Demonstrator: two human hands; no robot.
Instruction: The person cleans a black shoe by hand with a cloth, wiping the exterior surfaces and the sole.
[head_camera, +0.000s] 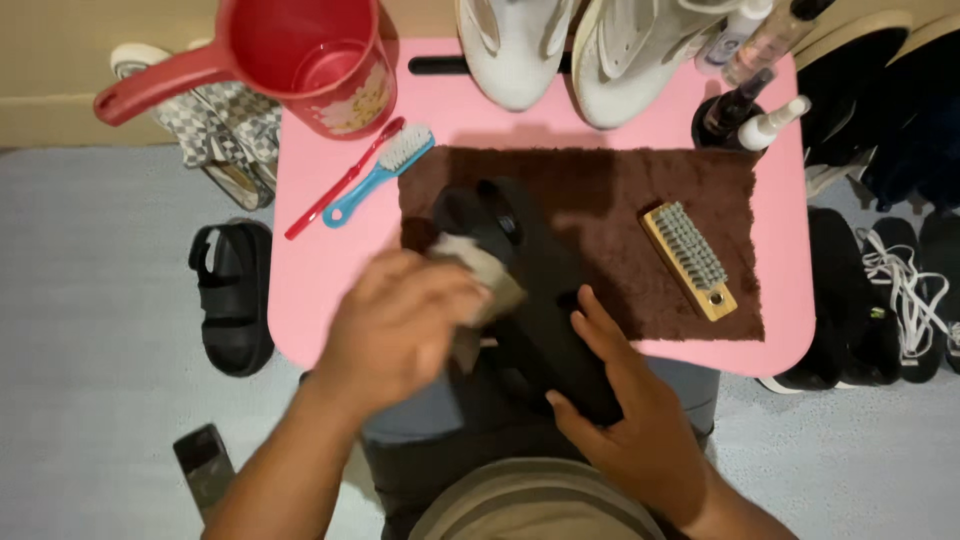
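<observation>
**A:** What lies furthest left?

**B:** A dark phone (203, 462) on the grey floor (90, 330), and above it a black sandal (233, 297) just beside the pink counter (320, 260). A checkered shoe (225, 125) sits partly under the counter's far left corner.

**A:** And on the counter itself?

**B:** At that corner a red jug (300, 55) with its handle pointing left. Next to it a red toothbrush (345, 178) and a blue brush (380, 172) lie side by side, slanted, just left of a brown towel (620, 200).

**A:** Where is the left hand?

**B:** The left hand (400, 325) is blurred; its fingers are closed on a beige cloth (490, 275), pressed against a black shoe (540, 300).

**A:** Where is that shoe?

**B:** It lies slanted over the towel's near left part, its near end overhanging the counter edge toward the person's lap.

**A:** The right hand?

**B:** The right hand (630, 420) grips the shoe's near end, thumb on its right side, fingers curled round the edge.

**A:** Further right?

**B:** A wooden brush (690, 260) rests on the towel, bristles up, well apart from the shoe. Behind the towel stand two white shoes (560, 50), then several bottles (750, 100) at the far right corner. Off the counter, on the floor, dark shoes (890, 290), one with white laces.
</observation>
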